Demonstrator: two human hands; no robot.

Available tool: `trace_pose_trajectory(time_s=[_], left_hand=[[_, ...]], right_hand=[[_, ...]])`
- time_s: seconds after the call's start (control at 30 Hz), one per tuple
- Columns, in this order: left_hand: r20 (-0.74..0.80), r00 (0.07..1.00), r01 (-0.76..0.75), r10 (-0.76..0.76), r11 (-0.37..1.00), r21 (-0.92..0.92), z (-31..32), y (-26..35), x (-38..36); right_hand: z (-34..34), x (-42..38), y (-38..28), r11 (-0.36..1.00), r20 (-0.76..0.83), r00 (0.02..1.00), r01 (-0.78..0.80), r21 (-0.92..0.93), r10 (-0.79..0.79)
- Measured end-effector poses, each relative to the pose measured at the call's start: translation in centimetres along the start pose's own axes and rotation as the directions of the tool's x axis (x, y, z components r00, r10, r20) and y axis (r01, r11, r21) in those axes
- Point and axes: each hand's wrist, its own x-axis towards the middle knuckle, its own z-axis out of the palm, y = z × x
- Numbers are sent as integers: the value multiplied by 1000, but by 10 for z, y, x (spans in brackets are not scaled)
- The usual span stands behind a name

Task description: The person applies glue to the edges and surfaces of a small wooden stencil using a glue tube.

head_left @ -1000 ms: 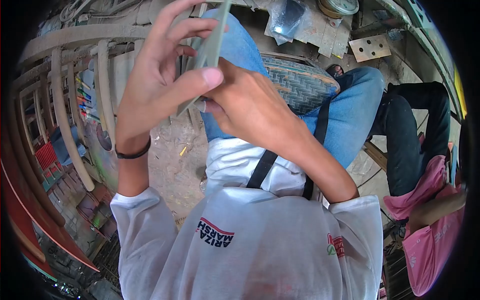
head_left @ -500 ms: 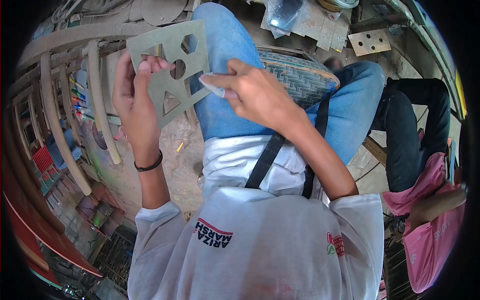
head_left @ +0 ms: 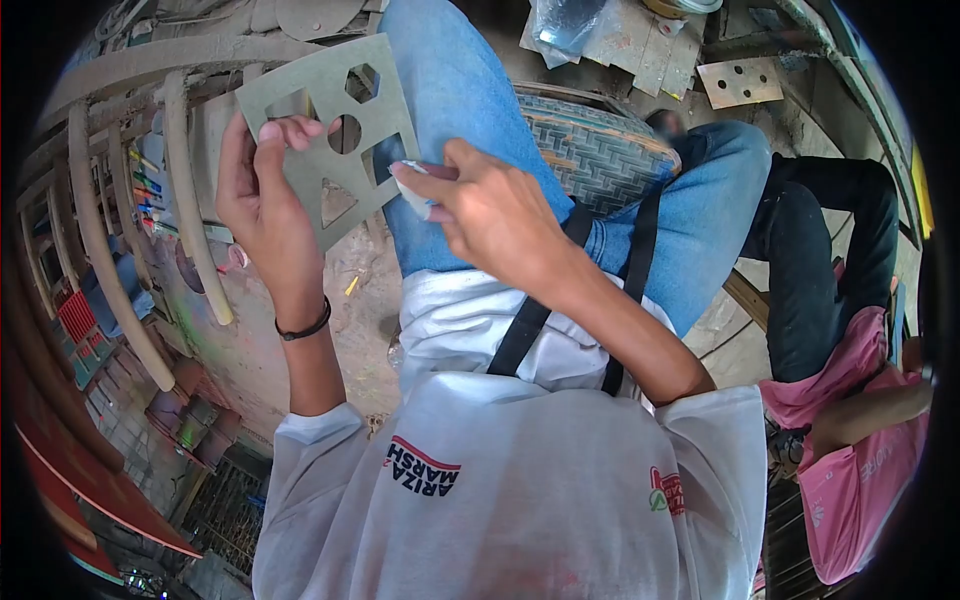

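A flat grey-green board (head_left: 300, 165) with cut-out shapes, among them a hexagon, a circle and a triangle, is held up at the upper left. My left hand (head_left: 268, 200) grips its left side, thumb on the near face and fingertips through a cut-out. My right hand (head_left: 490, 205) pinches a small pale folded piece (head_left: 412, 190) against the board's right edge, beside a four-sided cut-out. Whether that piece is paper or cloth, I cannot tell.
Slatted wooden furniture (head_left: 180, 190) stands at the left. A woven seat (head_left: 600, 150) shows between my legs. Another person in pink (head_left: 865, 455) sits at the right. A plate with holes (head_left: 740, 83) lies at the upper right.
The board and my left hand have shifted slightly left. My right hand has moved a little left and down with the pale piece, still at the board's right edge.
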Motion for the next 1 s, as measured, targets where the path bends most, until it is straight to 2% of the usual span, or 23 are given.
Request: trace_pose_trajectory(time_s=[0.07,0.13,0.17,0.23,0.27,0.33,0.4,0.43,0.47,0.5,0.57,0.6,0.67,0.73,0.8,0.83,0.9,0.93,1.0], left_hand=[[-3,1000,3,-3,999,-35,0,0,-1],[-7,1000,3,-3,998,-66,0,-3,-1],[-12,1000,19,-20,998,-65,-1,-5,-2],[-21,999,25,-26,997,-68,-3,-5,-1],[-17,1000,6,-6,1000,-13,-4,-2,-1],[-10,1000,-11,11,999,37,0,0,-2],[-47,998,49,-45,996,78,6,2,-5],[-52,998,46,-42,996,79,3,1,-5],[-36,991,131,-128,988,86,-1,-1,-6],[-17,977,215,-214,972,94,-3,-1,-7],[-11,972,235,-235,969,76,-2,2,-9],[-6,966,258,-258,964,65,-2,4,-10],[2,963,268,-269,959,95,0,10,-13],[18,960,276,-280,954,120,0,12,-14],[217,954,195,-207,978,77,-3,12,-14],[217,955,191,-203,979,75,-2,12,-13],[296,942,140,-156,987,74,0,13,-15],[295,943,136,-152,988,72,-1,12,-13],[221,945,240,-241,970,32,-5,12,-13]], right_hand=[[-2,-2,-3,998,26,999,-28,-48,29],[-5,-2,-3,995,42,999,-7,95,3],[-4,-3,-3,995,46,999,-6,99,2],[-3,1,-1,994,35,997,-72,-85,75],[-4,1,-4,994,34,997,-71,-87,74],[-8,1,-15,999,69,997,-19,28,17],[-10,0,-4,995,94,994,-54,83,47],[-9,1,0,998,73,996,-60,6,60],[-8,2,1,995,52,996,-70,-71,74],[-9,2,-3,995,52,996,-70,-71,74],[-12,3,-15,998,69,998,8,56,-12],[-12,3,-10,998,69,998,5,58,-9],[-13,5,5,990,146,980,-128,-58,135],[-17,7,-2,992,139,985,-96,-80,106],[-20,8,-3,993,181,983,-9,120,-13],[-20,8,-1,993,179,984,-6,118,-15],[-19,8,1,991,140,981,-130,-40,135],[-19,8,0,991,138,982,-127,-43,132],[-18,6,-7,990,159,987,-16,138,-6]])
